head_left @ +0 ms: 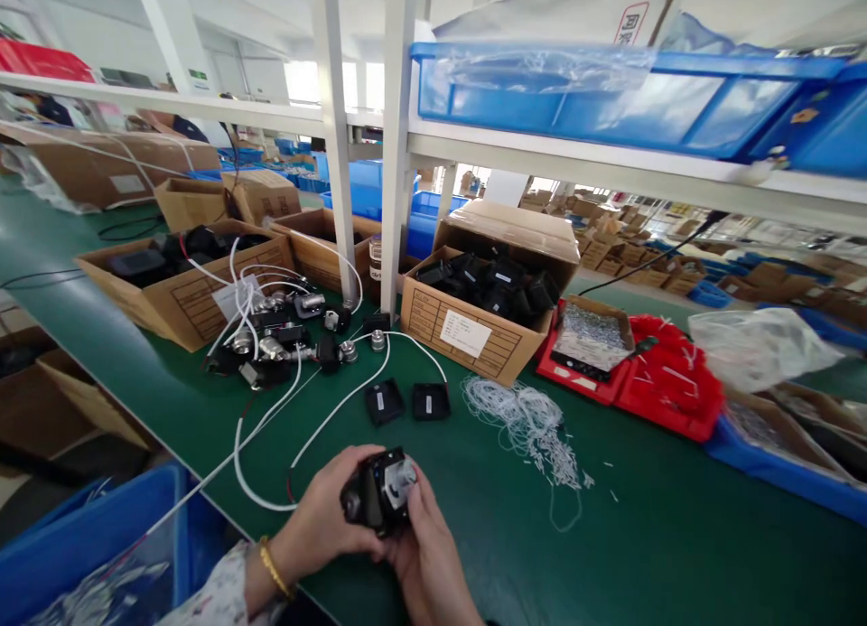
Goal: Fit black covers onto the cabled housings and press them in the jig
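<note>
Blk. housing is gripped betw. L fingers & R fingers over worktop, clear part at the latter apparently being fitted, so steady L hold & careful R alignment prob. needed next.

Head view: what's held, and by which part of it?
A black housing: the left hand grips its left side, the right hand its right edge, beside the pale piece.

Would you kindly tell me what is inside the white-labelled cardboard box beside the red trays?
The cardboard box holds heaped black parts; whatever lies beneath the top ones is covered.
</note>
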The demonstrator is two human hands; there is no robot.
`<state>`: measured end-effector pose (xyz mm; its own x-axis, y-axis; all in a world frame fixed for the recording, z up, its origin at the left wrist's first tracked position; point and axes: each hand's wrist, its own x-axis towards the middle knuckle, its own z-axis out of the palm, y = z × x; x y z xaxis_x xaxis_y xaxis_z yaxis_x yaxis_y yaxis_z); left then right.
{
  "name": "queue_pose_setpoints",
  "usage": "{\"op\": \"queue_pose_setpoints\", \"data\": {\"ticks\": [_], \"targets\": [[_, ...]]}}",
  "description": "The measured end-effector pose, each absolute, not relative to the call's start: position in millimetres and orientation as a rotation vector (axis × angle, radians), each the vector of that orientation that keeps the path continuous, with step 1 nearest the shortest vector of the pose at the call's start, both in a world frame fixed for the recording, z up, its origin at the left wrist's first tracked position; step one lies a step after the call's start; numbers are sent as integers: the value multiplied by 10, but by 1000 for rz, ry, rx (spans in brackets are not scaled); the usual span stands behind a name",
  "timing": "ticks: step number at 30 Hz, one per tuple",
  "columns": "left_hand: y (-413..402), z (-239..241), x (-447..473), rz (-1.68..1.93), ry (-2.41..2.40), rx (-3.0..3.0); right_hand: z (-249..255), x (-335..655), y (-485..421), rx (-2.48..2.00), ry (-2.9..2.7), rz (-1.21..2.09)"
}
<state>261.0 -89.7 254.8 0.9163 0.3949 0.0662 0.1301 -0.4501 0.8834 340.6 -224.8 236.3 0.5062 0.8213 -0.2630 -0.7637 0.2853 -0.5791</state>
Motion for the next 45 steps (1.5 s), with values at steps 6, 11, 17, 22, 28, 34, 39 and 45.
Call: {"op": "queue_pose_setpoints", "data": {"ticks": [6, 11, 17, 22, 28, 34, 39, 45], "targets": [[-1421, 2316, 3187, 193, 216, 2023, 2150, 3554, -2662, -1170, 9, 547], [-1618, 2152, 3482, 123, 210, 1824, 2082, 3713, -3076, -1538, -247, 354], [-1530, 2073, 3525, -24, 132, 1873, 2096, 4552, -4057, -2266, -134, -48], [-1512, 2085, 3550, -74, 119, 1948, 1884, 5111, -4179, -2473, -2, -22], [-1501, 2084, 3586, -111, 117, 2044, 1830, 5215, -3915, -2483, -19, 3], [-1489, 2017, 3585, -78, 92, 2046, 2079, 4979, -4426, -2364, 14, 109], [-1494, 2011, 3580, -120, 99, 2024, 2102, 4863, -4587, -2404, 54, 137], [-1503, 1992, 3578, -68, 73, 2062, 1912, 5193, -4009, -2561, 91, 70]]}}
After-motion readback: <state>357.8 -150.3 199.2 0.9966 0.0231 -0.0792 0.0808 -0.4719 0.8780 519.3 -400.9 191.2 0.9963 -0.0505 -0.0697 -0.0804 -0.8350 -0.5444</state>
